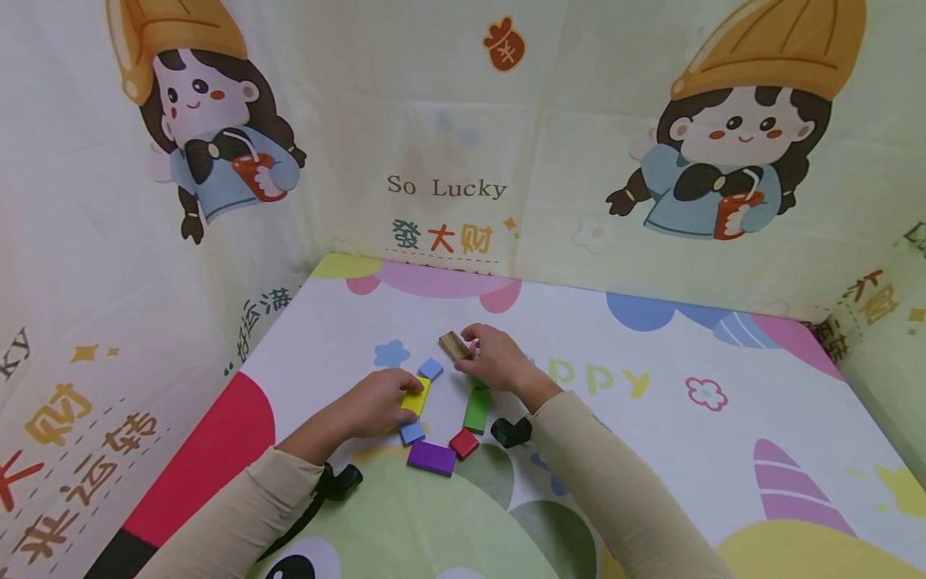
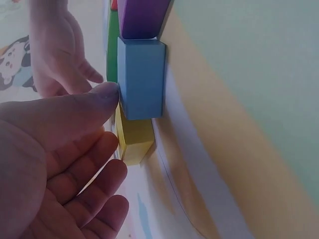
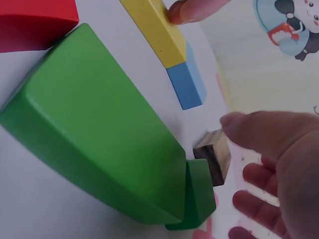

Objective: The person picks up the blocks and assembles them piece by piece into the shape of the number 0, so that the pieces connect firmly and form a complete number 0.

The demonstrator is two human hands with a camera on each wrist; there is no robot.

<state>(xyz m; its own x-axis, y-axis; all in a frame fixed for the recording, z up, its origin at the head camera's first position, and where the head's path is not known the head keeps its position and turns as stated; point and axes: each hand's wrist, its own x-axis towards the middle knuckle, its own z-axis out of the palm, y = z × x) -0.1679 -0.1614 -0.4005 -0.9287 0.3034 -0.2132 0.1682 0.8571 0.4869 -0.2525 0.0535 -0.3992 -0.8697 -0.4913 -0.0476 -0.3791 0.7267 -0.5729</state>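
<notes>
In the head view my left hand (image 1: 376, 400) is at the left side of a yellow block (image 1: 417, 397). One fingertip (image 3: 180, 12) touches the yellow block in the right wrist view. My left thumb (image 2: 102, 94) lies at the edge of a blue block (image 2: 142, 79). Beside a small wooden block (image 1: 454, 346) is my right hand (image 1: 497, 362). Its thumb tip (image 3: 233, 122) is at that block's top corner, with the other fingers loose and apart from it. A large green block (image 3: 107, 129) stands near a smaller green piece (image 3: 199, 191).
A purple block (image 1: 432, 458) and a red block (image 1: 464, 443) are at the near side of the loose ring of blocks. A second blue block (image 1: 431, 369) adjoins the yellow one. Dark wrist straps (image 1: 340, 482) hang by the sleeves. Printed cloth (image 1: 579, 161) encloses the table.
</notes>
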